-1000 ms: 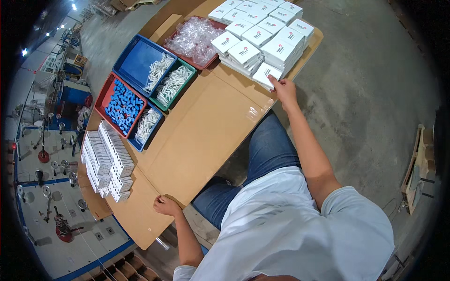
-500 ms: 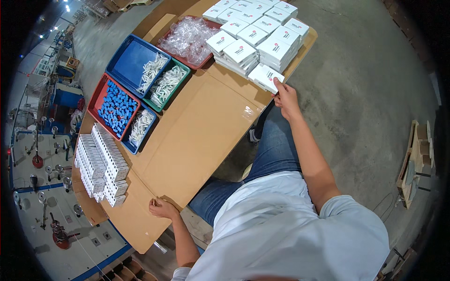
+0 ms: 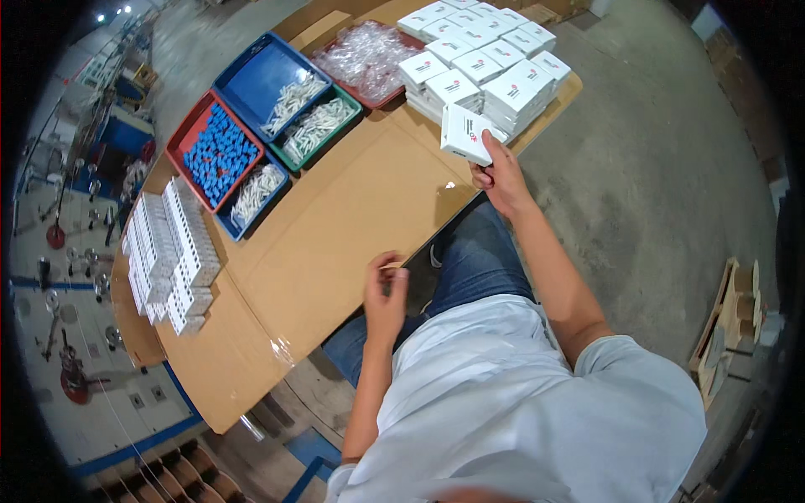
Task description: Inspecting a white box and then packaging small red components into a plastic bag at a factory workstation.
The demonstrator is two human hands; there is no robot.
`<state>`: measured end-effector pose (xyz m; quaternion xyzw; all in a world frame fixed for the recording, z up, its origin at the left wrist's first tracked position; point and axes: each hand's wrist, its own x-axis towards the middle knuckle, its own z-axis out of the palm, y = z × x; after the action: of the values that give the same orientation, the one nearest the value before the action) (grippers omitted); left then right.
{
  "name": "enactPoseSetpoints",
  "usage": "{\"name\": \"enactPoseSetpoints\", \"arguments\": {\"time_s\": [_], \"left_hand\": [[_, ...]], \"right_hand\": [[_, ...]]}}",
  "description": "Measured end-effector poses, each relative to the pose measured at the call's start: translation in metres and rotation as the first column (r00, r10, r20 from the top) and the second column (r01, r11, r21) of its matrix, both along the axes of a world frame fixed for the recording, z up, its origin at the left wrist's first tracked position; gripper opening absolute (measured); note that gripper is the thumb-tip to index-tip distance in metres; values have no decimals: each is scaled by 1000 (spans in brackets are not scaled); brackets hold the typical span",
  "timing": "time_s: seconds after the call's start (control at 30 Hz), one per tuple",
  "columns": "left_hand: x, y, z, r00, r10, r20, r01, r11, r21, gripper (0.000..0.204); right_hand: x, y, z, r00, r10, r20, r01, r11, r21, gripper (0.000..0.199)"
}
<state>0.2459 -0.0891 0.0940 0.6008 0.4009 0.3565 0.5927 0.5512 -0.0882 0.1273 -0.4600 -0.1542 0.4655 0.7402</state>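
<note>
A flat white box point(image 3: 463, 132) is gripped at its near right corner by my right hand point(image 3: 501, 173), thumb on top and fingers beneath. It is tilted and lifted off the cardboard, just in front of the stacks of like white boxes point(image 3: 480, 65). My left hand point(image 3: 386, 295) is over the table's near edge, fingers curled but apart, with nothing visible in it. Bare cardboard tabletop point(image 3: 327, 222) lies beyond that hand.
Trays stand along the far side: a red one of blue pieces point(image 3: 220, 155), blue and green ones of white plugs point(image 3: 317, 130), and a red one of clear plastic bags point(image 3: 369, 60). Stacked white blocks with dark holes point(image 3: 172, 256) stand at the left. A wooden pallet point(image 3: 728, 323) is on the right.
My right hand has lifted the white box from beside the stacks and tilted it. My left hand has moved right and away from me along the table's near edge. The view has shifted slightly.
</note>
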Motion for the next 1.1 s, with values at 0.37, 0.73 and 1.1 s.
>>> {"name": "enactPoseSetpoints", "arguments": {"time_s": [0.37,0.73,1.1], "left_hand": [[-27,-25,-6,999,-29,31,31,999,-44,34],[-3,6,84,992,-97,-79,114,959,259,77],[31,24,64,982,-138,127,55,859,509,110]], "right_hand": [[-26,-24,4,999,49,10,-49,999,19,38],[-70,-14,27,961,277,3,-276,957,91,42],[-121,-33,26,898,429,-97,-434,900,-44,44]]}}
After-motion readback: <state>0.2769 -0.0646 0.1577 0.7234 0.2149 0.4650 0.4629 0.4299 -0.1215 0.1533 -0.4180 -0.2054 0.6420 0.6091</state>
